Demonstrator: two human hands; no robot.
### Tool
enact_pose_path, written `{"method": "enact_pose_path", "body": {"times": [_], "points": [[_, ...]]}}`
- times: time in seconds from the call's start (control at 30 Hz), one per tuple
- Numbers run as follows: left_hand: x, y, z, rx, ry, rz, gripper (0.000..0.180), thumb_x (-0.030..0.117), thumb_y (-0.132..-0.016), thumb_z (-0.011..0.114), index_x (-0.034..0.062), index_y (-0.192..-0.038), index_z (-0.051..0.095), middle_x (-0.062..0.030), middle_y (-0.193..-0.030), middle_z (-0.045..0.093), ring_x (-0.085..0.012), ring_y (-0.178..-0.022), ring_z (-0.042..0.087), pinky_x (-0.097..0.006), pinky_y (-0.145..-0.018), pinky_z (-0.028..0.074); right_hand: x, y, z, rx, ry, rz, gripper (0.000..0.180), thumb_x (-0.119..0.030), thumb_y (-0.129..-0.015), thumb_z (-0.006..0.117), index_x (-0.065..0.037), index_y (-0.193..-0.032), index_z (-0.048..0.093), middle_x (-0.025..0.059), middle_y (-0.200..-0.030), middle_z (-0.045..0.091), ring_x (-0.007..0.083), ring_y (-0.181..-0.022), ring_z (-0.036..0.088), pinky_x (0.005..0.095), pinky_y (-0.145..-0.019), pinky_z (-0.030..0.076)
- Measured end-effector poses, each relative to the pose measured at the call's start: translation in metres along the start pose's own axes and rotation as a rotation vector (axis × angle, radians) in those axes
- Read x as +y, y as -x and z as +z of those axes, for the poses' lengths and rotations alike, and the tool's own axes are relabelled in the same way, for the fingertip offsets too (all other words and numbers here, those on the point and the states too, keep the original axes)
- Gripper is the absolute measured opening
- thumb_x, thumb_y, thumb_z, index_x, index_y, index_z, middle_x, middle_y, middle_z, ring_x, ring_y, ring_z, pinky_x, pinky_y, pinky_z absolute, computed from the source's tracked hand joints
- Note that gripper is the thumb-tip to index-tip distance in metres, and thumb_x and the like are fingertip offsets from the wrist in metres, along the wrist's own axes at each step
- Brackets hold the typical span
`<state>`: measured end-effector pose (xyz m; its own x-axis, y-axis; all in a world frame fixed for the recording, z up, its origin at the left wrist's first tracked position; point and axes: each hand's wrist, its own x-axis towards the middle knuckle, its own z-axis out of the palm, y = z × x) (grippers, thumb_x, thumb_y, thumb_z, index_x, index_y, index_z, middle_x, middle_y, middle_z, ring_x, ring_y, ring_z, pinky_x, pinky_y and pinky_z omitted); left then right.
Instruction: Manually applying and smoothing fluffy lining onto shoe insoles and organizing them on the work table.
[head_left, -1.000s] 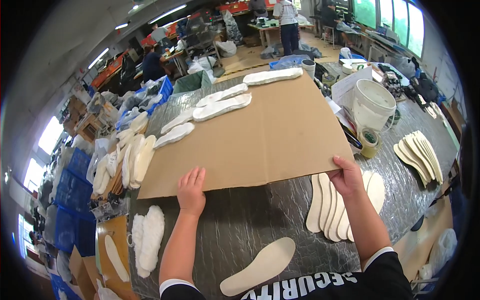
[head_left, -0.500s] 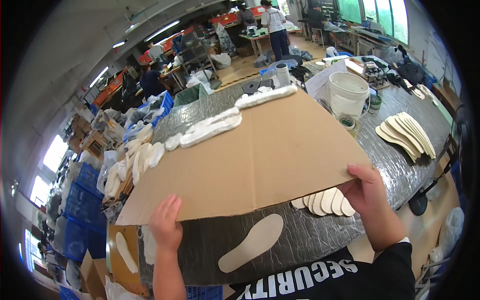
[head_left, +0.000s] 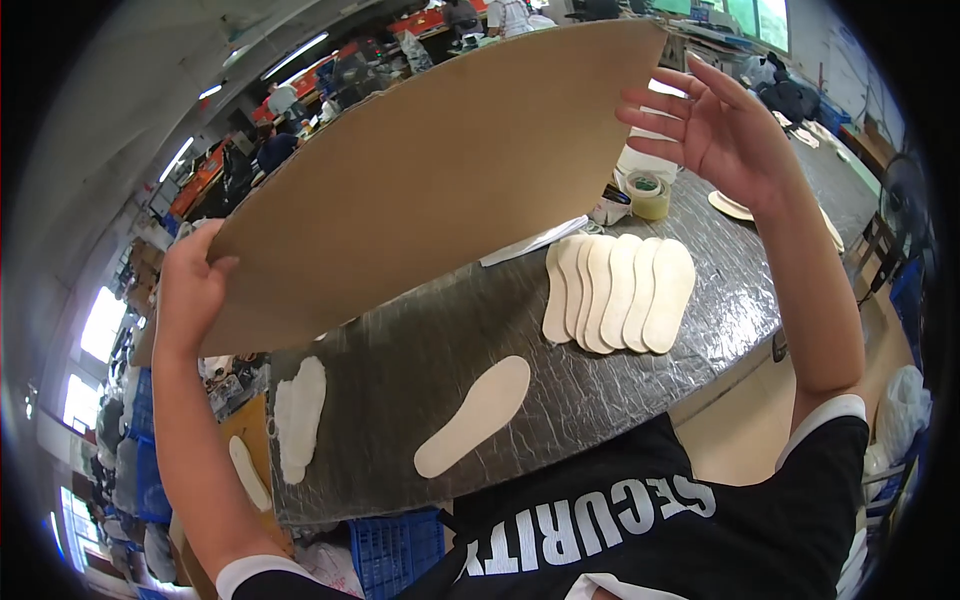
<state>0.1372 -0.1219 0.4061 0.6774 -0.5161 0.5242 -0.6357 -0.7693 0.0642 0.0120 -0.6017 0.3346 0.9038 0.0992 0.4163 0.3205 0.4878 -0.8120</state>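
A large brown cardboard sheet (head_left: pixel 420 170) stands tilted up above the table, its broad face toward me. My left hand (head_left: pixel 192 285) grips its left edge, thumb on the near face. Beside the sheet's upper right corner, my right hand (head_left: pixel 715 130) is raised with fingers spread and nothing in them. Below lie a fanned row of cream insoles (head_left: pixel 620 290) and a single cream insole (head_left: pixel 475 415) near the table's front edge. White fluffy insoles (head_left: pixel 300 420) lie at the table's left end. Whatever rests behind the sheet is hidden.
The table (head_left: pixel 380 400) has a shiny dark wrapped surface. A tape roll (head_left: pixel 648 190) and a white paper (head_left: pixel 535 240) sit beyond the fanned insoles. More insoles (head_left: pixel 735 207) lie at the right, partly behind my forearm. A blue crate (head_left: pixel 400 550) stands below the front edge.
The cardboard has been raised and tipped upright. White pieces along its far edge are out of sight. My right hand has let go of the near right corner and moved up; my left hand rose leftward.
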Motion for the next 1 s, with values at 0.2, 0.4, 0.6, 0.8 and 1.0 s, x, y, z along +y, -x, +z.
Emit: {"method": "enact_pose_path", "body": {"times": [0.2,0.4,0.6,0.8,1.0], "points": [[0.025,-0.014,-0.001,-0.120,0.113,0.034,0.033,-0.011,-0.077,0.057,-0.0011,-0.108,0.061,-0.0058,-0.092,0.068,-0.0125,-0.089,0.062,-0.028,-0.081,0.047,0.002,0.021,-0.011,0.064,-0.003,0.012,0.043,-0.035,-0.101,0.040,0.001,-0.123,0.050,0.0263,-0.123,0.056,0.0355,-0.117,0.055,0.0468,-0.100,0.046],[0.053,-0.019,-0.044,0.046,0.181,0.035,0.032,-0.010,-0.081,0.056,-0.0021,-0.112,0.060,-0.0044,-0.097,0.067,-0.0117,-0.091,0.062,-0.026,-0.081,0.048,-0.032,0.037,-0.022,-0.072,-0.048,-0.045,0.047,-0.034,-0.101,0.042,0.004,-0.129,0.043,0.0288,-0.130,0.050,0.0361,-0.123,0.050,0.0479,-0.105,0.041],[0.109,-0.032,-0.058,0.155,0.252,0.223,0.035,-0.007,-0.083,0.059,-0.0027,-0.118,0.058,-0.0079,-0.103,0.067,-0.0146,-0.092,0.063,-0.027,-0.081,0.050,-0.057,0.097,0.032,0.297,0.035,-0.316,0.083,-0.054,-0.096,0.040,0.009,-0.142,0.012,0.0373,-0.148,0.009,0.0479,-0.139,0.015,0.0567,-0.115,0.018],[0.164,-0.006,-0.010,0.450,-0.410,0.647,0.026,-0.006,-0.087,0.057,-0.0007,-0.112,0.062,-0.0153,-0.105,0.067,-0.0280,-0.095,0.066,-0.034,-0.082,0.051,-0.019,0.154,0.049,0.383,-0.231,-0.457,0.102,-0.078,-0.083,0.034,0.004,-0.142,0.021,0.0320,-0.145,0.026,0.0509,-0.135,0.025,0.0673,-0.109,0.019],[0.233,-0.008,0.057,0.665,-0.322,1.047,0.030,-0.005,-0.087,0.053,0.0030,-0.115,0.063,-0.0106,-0.113,0.067,-0.0306,-0.104,0.064,-0.038,-0.086,0.049,0.013,0.266,0.056,0.536,-0.338,-0.637,0.053,-0.036,-0.096,0.049,-0.004,-0.137,0.036,0.0187,-0.133,0.050,0.0384,-0.123,0.049,0.0641,-0.099,0.038]]}}
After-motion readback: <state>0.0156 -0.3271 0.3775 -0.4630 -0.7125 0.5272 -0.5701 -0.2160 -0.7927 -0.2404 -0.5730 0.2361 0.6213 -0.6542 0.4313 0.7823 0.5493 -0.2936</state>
